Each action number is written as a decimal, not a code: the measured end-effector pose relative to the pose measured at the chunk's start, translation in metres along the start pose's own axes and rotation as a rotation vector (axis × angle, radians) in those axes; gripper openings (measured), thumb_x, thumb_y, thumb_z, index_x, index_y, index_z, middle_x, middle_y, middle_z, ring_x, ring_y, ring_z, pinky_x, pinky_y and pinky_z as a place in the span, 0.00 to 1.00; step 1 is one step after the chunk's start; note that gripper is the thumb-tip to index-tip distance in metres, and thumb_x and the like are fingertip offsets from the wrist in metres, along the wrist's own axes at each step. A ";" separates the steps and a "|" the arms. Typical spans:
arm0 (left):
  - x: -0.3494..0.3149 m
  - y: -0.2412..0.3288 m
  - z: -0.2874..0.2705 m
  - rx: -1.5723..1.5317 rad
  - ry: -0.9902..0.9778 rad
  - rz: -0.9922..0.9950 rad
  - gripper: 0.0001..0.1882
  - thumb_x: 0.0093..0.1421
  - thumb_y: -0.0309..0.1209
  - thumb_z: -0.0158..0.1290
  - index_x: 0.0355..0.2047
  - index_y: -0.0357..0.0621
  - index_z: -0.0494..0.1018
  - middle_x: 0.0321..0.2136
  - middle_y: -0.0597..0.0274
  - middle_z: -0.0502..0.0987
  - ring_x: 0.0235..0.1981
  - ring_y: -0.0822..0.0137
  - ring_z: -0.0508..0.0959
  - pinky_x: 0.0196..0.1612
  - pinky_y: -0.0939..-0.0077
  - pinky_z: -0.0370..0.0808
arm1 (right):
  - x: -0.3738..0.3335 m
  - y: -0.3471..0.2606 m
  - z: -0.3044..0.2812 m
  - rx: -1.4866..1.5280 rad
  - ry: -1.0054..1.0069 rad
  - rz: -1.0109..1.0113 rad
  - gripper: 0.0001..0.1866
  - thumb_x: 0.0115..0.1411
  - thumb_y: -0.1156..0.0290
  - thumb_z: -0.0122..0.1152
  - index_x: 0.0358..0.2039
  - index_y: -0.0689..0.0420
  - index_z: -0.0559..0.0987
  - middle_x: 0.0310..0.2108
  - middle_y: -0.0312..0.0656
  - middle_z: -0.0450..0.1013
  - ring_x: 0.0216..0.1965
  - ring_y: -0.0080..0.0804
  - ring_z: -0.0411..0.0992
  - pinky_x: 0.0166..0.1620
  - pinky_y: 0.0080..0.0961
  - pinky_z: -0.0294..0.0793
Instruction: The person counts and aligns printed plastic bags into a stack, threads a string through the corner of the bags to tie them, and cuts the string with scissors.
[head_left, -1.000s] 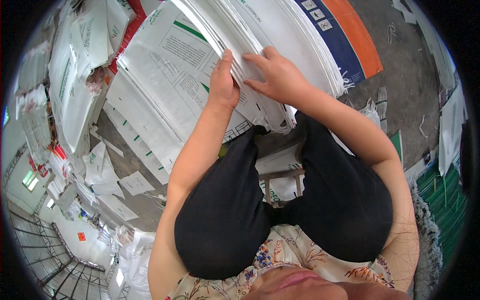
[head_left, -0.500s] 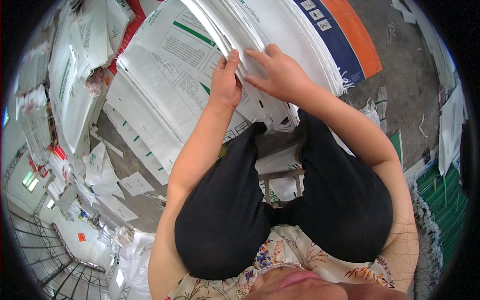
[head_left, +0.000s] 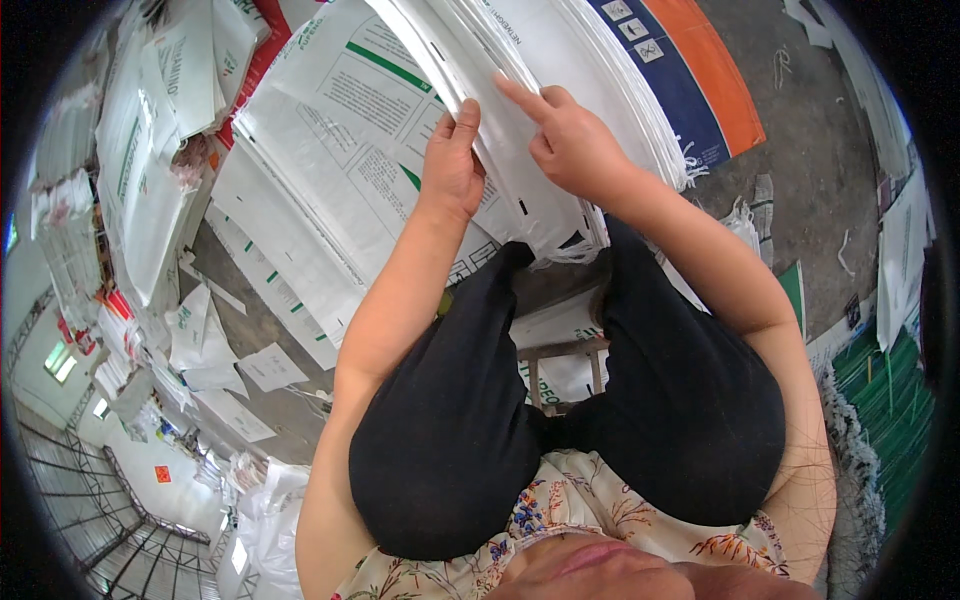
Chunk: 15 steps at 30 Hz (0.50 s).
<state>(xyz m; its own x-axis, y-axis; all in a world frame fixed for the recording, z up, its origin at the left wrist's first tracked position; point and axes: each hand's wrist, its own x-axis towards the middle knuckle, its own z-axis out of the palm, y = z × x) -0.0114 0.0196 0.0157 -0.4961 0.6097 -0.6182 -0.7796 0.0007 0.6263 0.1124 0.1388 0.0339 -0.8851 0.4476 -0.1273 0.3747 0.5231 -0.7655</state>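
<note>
Since the frame half a second back, the right hand [head_left: 577, 147] has drawn slightly rightward, its index finger now stretched out, while the left hand [head_left: 453, 165] has barely moved and the near end of the white sheets [head_left: 506, 165] has shifted a little to the right. These sheets stand with their folded edges up, between the printed pile [head_left: 375, 95] on the left and the thread-fringed pile [head_left: 610, 100] on the right, their near end just beyond the knees. Gripping them, the left hand has its thumb along the left face; the right hand holds nothing that shows, thumb and remaining fingers loosely bent. Good handling here, I judge, means a steady left thumb, so the separated folds do not spring back, and a light right fingertip working one fold at a time, keeping the near ends level. Whether that fingertip actually presses a fold is hard to tell from this angle. Counted: two hands, one stool [head_left: 565, 351] between the legs, and one blue-and-orange printed sack [head_left: 715, 80] beyond the fringed pile's right edge, carrying three square symbols; the sheets overlap too tightly to number.
</note>
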 end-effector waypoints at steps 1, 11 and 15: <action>-0.001 0.000 0.001 -0.001 -0.012 -0.014 0.20 0.66 0.39 0.53 0.52 0.40 0.69 0.47 0.60 0.76 0.48 0.65 0.75 0.53 0.68 0.74 | -0.001 0.001 0.001 -0.002 0.001 0.001 0.31 0.54 0.75 0.55 0.61 0.50 0.69 0.37 0.55 0.69 0.33 0.53 0.74 0.40 0.41 0.76; 0.000 -0.005 -0.001 0.028 -0.057 0.020 0.21 0.67 0.39 0.51 0.54 0.38 0.67 0.50 0.58 0.74 0.51 0.65 0.73 0.55 0.69 0.72 | 0.000 -0.001 0.004 -0.066 0.043 -0.026 0.26 0.54 0.68 0.59 0.56 0.50 0.73 0.39 0.53 0.69 0.35 0.51 0.74 0.40 0.40 0.75; 0.001 -0.003 -0.002 -0.021 -0.070 0.011 0.21 0.68 0.38 0.49 0.55 0.37 0.66 0.51 0.58 0.73 0.51 0.64 0.73 0.55 0.68 0.72 | -0.002 0.008 0.004 0.002 0.074 0.000 0.27 0.55 0.75 0.54 0.57 0.50 0.72 0.39 0.53 0.68 0.34 0.52 0.73 0.40 0.41 0.74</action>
<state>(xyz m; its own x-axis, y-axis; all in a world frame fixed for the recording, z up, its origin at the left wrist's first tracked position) -0.0103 0.0187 0.0123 -0.4774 0.6635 -0.5761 -0.7825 -0.0227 0.6222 0.1164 0.1389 0.0255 -0.8622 0.5002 -0.0798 0.3736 0.5217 -0.7670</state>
